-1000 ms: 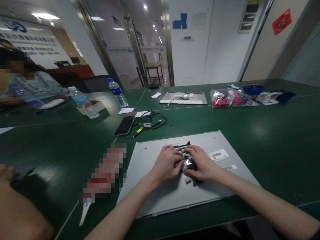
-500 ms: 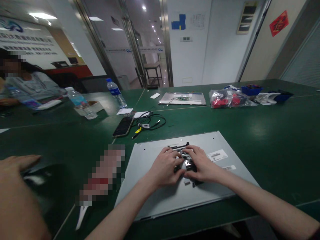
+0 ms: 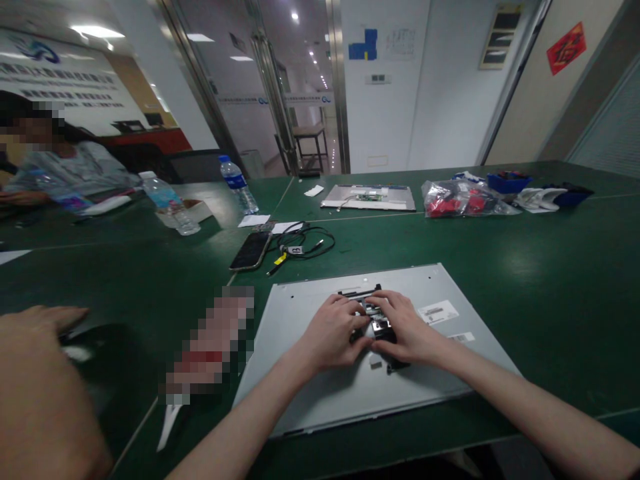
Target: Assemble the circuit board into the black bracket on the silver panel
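Observation:
A flat grey metal panel (image 3: 300, 393), like the back of a display screen, lies on the table before me. Near its middle sits a black-and-silver metal part (image 3: 383, 328). My left hand (image 3: 335, 332) is curled against the part's left side, thumb and fingers bent inward. From the right, my right hand (image 3: 404, 328) closes over it, its fingers on the upper edge and its thumb lower down. Between them the hands cover much of the part. A small grey block (image 3: 375, 362) lies just below, on the panel. White labels (image 3: 438, 312) are stuck on the panel's right side.
Another person's arm (image 3: 45, 387) reaches in at the left. Near it lies a blurred pink-and-red item (image 3: 210, 340). A phone (image 3: 251, 251), black cables (image 3: 320, 243), water bottles (image 3: 237, 185), a second panel (image 3: 369, 197) and plastic bags (image 3: 465, 200) lie farther back on the green table (image 3: 550, 280).
The view has shifted slightly, so everything appears a little farther right. Both my hands keep the same grip on the part, with no clear movement.

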A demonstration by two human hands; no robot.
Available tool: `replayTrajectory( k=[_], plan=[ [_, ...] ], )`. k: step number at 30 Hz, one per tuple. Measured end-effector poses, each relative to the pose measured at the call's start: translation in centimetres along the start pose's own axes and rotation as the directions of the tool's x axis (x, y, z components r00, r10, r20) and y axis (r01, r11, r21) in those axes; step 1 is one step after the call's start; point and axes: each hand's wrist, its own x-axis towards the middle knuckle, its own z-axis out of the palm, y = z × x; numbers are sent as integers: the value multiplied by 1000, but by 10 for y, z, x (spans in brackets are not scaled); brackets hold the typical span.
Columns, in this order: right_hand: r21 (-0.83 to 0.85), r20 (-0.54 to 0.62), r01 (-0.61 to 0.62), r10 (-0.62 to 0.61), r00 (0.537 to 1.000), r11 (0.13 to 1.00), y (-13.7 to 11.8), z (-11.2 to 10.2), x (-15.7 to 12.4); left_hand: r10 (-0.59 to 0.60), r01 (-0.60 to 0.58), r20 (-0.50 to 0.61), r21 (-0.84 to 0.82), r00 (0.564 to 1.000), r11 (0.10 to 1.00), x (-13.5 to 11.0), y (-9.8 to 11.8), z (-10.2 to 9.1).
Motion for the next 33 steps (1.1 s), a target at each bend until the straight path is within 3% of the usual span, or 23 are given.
replayTrajectory(
  k=[14,33],
  plan=[
    [7,92,9,-9,996,1000,-9,-7,1,-2,2,-6,-23,1000,1000,0,1,0],
    [12,79,3,-4,997,1000,-11,-9,1,-34,27,-79,-86,996,996,0,-2,2]
  ],
)
